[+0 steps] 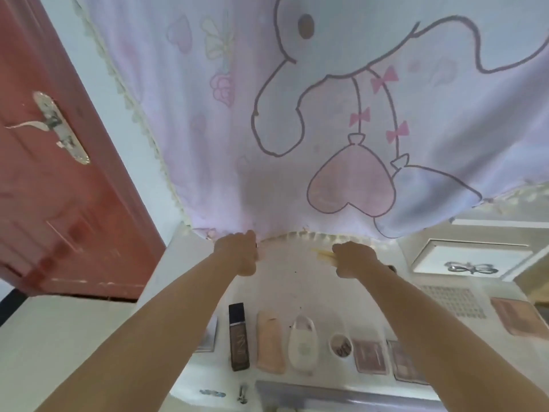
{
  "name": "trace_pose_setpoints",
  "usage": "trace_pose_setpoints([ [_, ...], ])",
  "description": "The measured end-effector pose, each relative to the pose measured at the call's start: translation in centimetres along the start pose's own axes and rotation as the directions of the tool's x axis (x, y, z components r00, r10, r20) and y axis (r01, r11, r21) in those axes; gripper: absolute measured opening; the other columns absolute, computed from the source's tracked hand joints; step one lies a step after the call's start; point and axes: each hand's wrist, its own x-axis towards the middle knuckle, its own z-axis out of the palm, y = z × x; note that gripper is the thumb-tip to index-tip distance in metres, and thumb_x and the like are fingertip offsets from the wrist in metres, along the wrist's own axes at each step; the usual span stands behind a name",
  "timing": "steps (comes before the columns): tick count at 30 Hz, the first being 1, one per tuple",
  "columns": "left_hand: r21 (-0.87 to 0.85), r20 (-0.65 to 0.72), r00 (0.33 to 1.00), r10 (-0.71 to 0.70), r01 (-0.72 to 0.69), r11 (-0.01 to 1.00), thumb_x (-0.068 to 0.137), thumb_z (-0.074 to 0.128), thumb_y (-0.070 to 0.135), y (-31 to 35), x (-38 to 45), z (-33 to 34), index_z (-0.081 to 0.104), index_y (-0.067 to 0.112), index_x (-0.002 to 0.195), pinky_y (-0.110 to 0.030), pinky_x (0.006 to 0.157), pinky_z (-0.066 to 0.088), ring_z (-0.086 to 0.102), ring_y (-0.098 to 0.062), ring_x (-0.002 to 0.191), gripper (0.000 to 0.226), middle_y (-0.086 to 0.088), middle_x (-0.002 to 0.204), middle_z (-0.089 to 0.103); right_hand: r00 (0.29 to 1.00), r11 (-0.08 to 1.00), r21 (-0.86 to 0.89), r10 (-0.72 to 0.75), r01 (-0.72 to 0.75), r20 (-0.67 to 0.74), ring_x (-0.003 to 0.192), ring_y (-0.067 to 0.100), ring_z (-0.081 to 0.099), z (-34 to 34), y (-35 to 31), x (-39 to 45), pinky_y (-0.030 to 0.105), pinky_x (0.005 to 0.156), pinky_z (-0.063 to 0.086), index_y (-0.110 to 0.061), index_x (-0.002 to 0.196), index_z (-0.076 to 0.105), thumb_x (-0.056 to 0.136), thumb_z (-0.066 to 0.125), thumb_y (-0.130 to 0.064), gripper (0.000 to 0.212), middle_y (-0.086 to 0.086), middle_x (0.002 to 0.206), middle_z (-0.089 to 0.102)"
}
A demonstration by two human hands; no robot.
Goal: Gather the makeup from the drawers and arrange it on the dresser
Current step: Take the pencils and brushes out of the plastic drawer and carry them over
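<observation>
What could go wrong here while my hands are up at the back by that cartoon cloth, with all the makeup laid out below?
1. Both forearms pass over the front row; lowering them could knock the dark foundation bottle or the white tube.
2. The left hand seems to grip the cloth's lower edge; a pull could drag the cloth onto the dresser top.
3. The right hand seems to hold a thin yellowish item that could slip.

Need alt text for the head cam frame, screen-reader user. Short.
Both hands reach forward over a white dresser: the left hand grips the hem of a pink cartoon-print cloth hanging behind it, the right hand holds a pale yellow item. Makeup lies in a row near the front edge, including a dark foundation bottle.
</observation>
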Motion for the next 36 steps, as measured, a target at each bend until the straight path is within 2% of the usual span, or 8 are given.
trace_pose_setpoints([
  [8,-0.025,0.207,0.978,-0.024,0.029,0.999,0.085,0.049,0.014,1.9,10.4,6.5,0.030,0.007,0.128,-0.032,0.091,0.041,0.045,-0.026,0.116,0.048,-0.011,0.124,0.046,0.995,0.987,0.159,-0.020,0.005,0.094,0.083,0.025,0.055,6.1,-1.3,9.9,0.030,0.063,0.041,-0.011,0.120,0.039,0.086,0.048,-0.012,0.035,0.009,0.103,0.054],
  [13,-0.012,0.279,0.960,0.010,-0.007,1.000,0.085,0.050,0.018,3.9,13.5,10.0,0.028,0.010,0.128,-0.033,0.096,0.036,0.037,-0.026,0.120,0.049,-0.010,0.129,0.039,0.996,0.975,0.218,-0.064,0.051,0.056,0.102,0.027,0.055,10.2,-1.0,10.6,0.030,0.068,0.040,-0.014,0.131,0.033,0.093,0.043,-0.035,0.044,0.009,0.119,0.049],
  [18,-0.068,0.244,0.969,0.032,-0.016,0.998,0.082,0.049,0.015,5.2,14.5,11.9,0.030,0.012,0.124,-0.031,0.099,0.028,0.033,-0.026,0.118,0.047,-0.008,0.126,0.033,0.979,0.989,0.147,-0.004,0.035,-0.205,0.057,0.021,0.060,12.6,-0.5,11.0,0.027,0.045,0.046,-0.009,0.098,0.062,0.063,0.075,-0.047,0.054,0.006,0.074,0.062],
  [21,-0.107,0.215,0.976,0.048,-0.026,0.994,0.081,0.049,0.017,4.9,14.5,12.4,0.028,0.016,0.128,-0.032,0.104,0.022,0.029,-0.025,0.121,0.051,-0.005,0.128,0.030,0.970,0.987,0.161,0.013,0.027,-0.242,0.064,0.022,0.059,13.3,-0.3,10.7,0.030,0.052,0.049,-0.011,0.104,0.050,0.075,0.041,-0.054,0.052,0.004,0.080,0.064],
  [25,-0.123,0.189,0.978,0.084,-0.061,0.991,0.083,0.047,0.027,4.5,14.2,12.5,0.020,0.017,0.138,-0.034,0.109,0.018,0.025,-0.025,0.128,0.062,-0.004,0.136,0.026,0.984,0.981,0.194,0.049,-0.016,-0.169,0.099,0.026,0.046,13.0,-0.2,10.6,0.044,0.077,0.053,-0.010,0.113,0.047,0.092,0.006,-0.055,0.065,0.010,0.104,0.065],
  [30,-0.168,0.254,0.960,0.115,-0.073,0.983,0.085,0.053,0.036,3.3,13.6,11.8,0.005,0.018,0.146,-0.041,0.117,0.008,0.008,-0.024,0.140,0.080,-0.004,0.149,0.011,0.993,0.986,0.158,-0.038,0.056,-0.115,0.103,0.029,0.059,11.0,-1.5,11.1,0.049,0.081,0.052,-0.013,0.112,0.045,0.092,-0.005,-0.049,0.066,0.010,0.107,0.067],
  [33,-0.173,0.237,0.969,0.070,-0.029,0.985,0.089,0.048,0.037,2.0,12.9,10.8,0.004,0.018,0.147,-0.041,0.118,0.006,0.002,-0.024,0.143,0.075,-0.005,0.153,0.005,0.981,0.979,0.116,-0.153,0.167,-0.118,0.095,0.031,0.065,9.4,-3.1,11.9,0.049,0.077,0.053,-0.011,0.109,0.050,0.094,0.012,-0.040,0.050,0.014,0.103,0.068],
  [36,-0.132,0.155,0.988,-0.023,0.043,0.990,0.093,0.044,0.033,-0.9,11.7,9.4,0.009,0.017,0.146,-0.040,0.117,0.006,0.000,-0.025,0.144,0.066,-0.006,0.154,0.005,0.944,0.947,0.075,-0.302,0.314,-0.134,0.088,0.030,0.069,6.9,-6.1,12.7,0.046,0.072,0.056,-0.012,0.095,0.069,0.074,0.033,-0.036,0.048,0.009,0.098,0.070],
])
